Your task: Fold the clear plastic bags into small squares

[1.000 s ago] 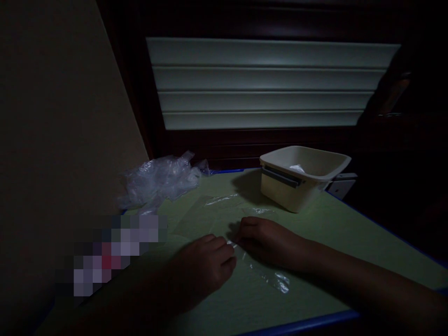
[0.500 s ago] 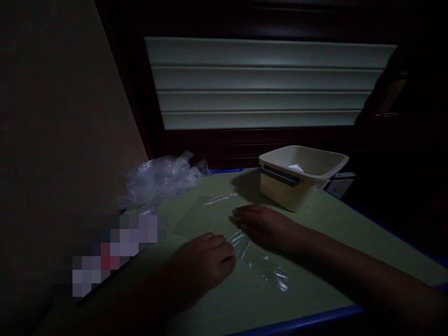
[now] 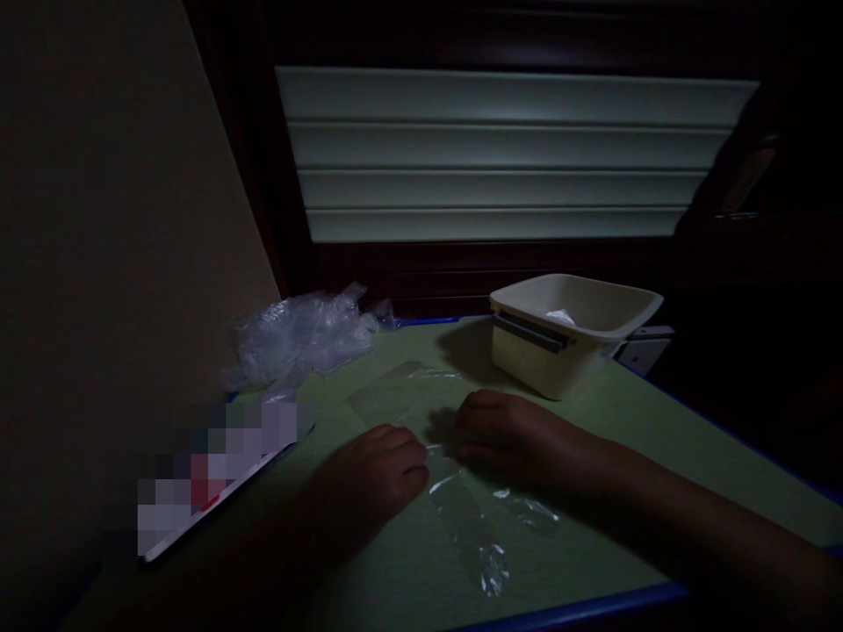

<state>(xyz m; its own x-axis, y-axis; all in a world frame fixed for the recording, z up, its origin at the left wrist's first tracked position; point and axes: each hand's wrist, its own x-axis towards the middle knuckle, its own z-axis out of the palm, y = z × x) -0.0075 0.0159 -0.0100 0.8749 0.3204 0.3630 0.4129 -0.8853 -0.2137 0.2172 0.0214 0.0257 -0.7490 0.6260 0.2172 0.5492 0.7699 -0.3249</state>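
Note:
A thin clear plastic bag (image 3: 464, 518) lies flattened on the green tabletop (image 3: 593, 535). Two shiny strips of it point toward me, and its smooth wide part spreads out beyond my hands. My left hand (image 3: 378, 470) is closed at the bag's left side, thumb against the curled fingers, pinching the film. Just to the right, my right hand (image 3: 504, 430) has its fingers bent down onto the bag's middle and closed on it. Its fingertips are partly in shadow. A small gap separates the two hands.
Crumpled clear plastic bags (image 3: 303, 338) are heaped at the back left. A cream plastic bin (image 3: 540, 364) with a grey handle stands at the back right, something whitish inside. A blurred-out flat object (image 3: 217, 478) lies left. Blue edging (image 3: 593, 606) borders the table; a wall is left.
My right hand has gone from flat, outstretched fingers to bent ones. My left hand has shifted slightly up and left. The bag's near strips have spread apart toward me.

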